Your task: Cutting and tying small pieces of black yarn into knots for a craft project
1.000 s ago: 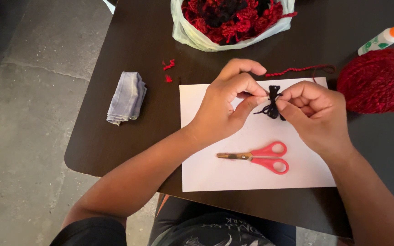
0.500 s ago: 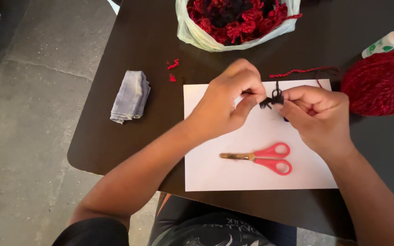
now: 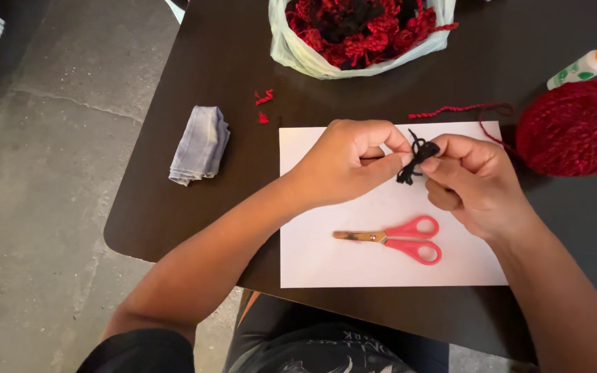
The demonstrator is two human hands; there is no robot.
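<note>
Both hands, left hand [image 3: 345, 164] and right hand [image 3: 472, 184], pinch a small black yarn bundle [image 3: 414, 157] above a white paper sheet [image 3: 354, 259] bearing red-handled scissors [image 3: 396, 238].

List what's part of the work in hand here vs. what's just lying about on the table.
In hand: black yarn bundle, pinched between left hand and right hand, above the white paper sheet.

Lying about: red scissors, red yarn ball, glue bottle, bag of red and black yarn pieces, folded grey cloth, red scraps.

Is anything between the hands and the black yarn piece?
Nothing visible: the left hand and right hand both pinch the black yarn piece directly, above the white paper.
</note>
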